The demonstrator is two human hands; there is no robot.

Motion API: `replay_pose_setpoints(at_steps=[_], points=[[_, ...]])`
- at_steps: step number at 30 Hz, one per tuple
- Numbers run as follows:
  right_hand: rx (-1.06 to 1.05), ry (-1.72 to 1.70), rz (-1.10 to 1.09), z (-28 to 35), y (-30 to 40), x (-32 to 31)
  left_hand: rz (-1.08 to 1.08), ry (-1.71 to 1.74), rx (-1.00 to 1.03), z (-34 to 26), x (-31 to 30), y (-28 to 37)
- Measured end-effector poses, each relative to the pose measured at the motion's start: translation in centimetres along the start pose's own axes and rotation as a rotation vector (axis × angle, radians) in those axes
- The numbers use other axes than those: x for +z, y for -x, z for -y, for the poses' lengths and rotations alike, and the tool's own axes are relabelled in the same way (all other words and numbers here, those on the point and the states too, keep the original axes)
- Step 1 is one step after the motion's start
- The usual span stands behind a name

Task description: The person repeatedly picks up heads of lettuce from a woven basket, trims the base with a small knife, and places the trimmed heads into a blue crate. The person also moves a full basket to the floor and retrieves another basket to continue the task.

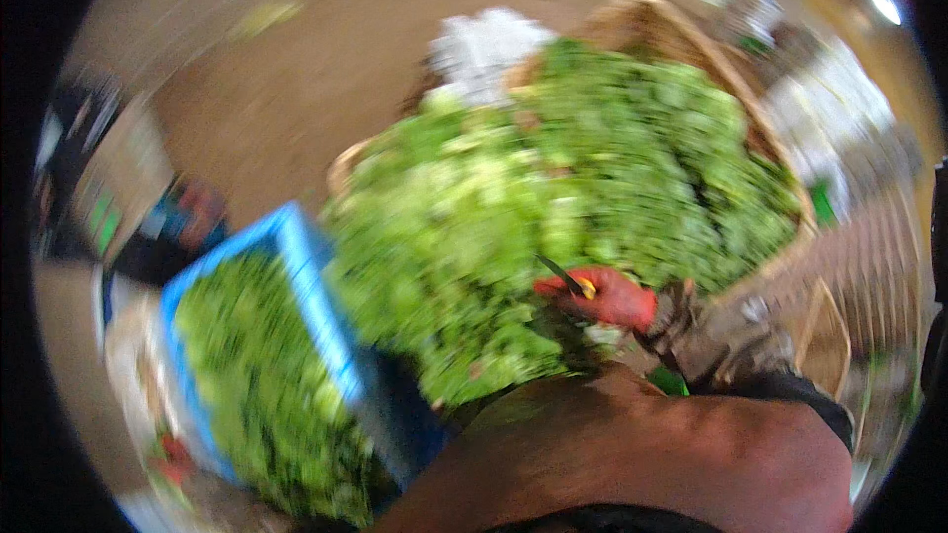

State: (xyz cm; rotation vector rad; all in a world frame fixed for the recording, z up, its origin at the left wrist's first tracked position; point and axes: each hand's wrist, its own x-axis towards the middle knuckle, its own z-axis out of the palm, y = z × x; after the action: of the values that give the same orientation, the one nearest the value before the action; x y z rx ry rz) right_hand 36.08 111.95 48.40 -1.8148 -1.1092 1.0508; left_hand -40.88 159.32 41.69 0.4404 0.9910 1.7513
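My right hand [603, 300], in a red glove, is closed around a small knife [559, 272] with yellow on its handle. The dark blade points up and to the left, over a big heap of leafy green vegetables [459, 237]. At the lower left, by the outer side of a blue plastic crate [311, 296], my left hand [175, 457] shows as a red-gloved blur. Whether its fingers grip anything is unclear. Leafy greens [259, 377] fill the crate, which stands tilted in view beside the heap.
A woven basket [770, 126] rims the heap on the right and far side. White plastic sheeting [485, 48] lies at its far edge. A reddish-brown apron [629, 459] covers my lap. Cartons [122, 170] stand at left, white packages [837, 104] at right. Brown floor [296, 74] stretches beyond.
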Motion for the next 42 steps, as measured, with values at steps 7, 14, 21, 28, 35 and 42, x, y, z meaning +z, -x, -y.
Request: replay_pose_setpoints(at_steps=[7, 14, 21, 28, 35, 42], points=[[0.399, 1.014, -0.947, -7.0, 5.8, -35.9, 1.042, -0.535, -0.283, 24.7, 31.9, 28.4], [0.439, 0.499, -0.842, -7.5, 2.5, -36.0, 1.913, -0.519, 0.278, 36.8, 44.8, 59.7], [0.011, 0.24, -1.164, -13.1, 7.4, -38.8, 2.007, -0.276, 0.089, 46.7, 56.5, 79.5], [0.057, 0.381, -1.271, -8.4, 5.8, -27.8, 1.788, -0.369, -0.153, 50.7, 53.2, 80.2], [0.006, -0.617, -1.218, -8.9, 3.6, -31.7, 1.918, -0.436, 0.28, 52.0, 60.4, 83.8], [-0.555, -0.37, -1.358, -5.6, 7.4, -22.6, 1.956, 0.076, 0.495, 44.7, 53.2, 81.5]])
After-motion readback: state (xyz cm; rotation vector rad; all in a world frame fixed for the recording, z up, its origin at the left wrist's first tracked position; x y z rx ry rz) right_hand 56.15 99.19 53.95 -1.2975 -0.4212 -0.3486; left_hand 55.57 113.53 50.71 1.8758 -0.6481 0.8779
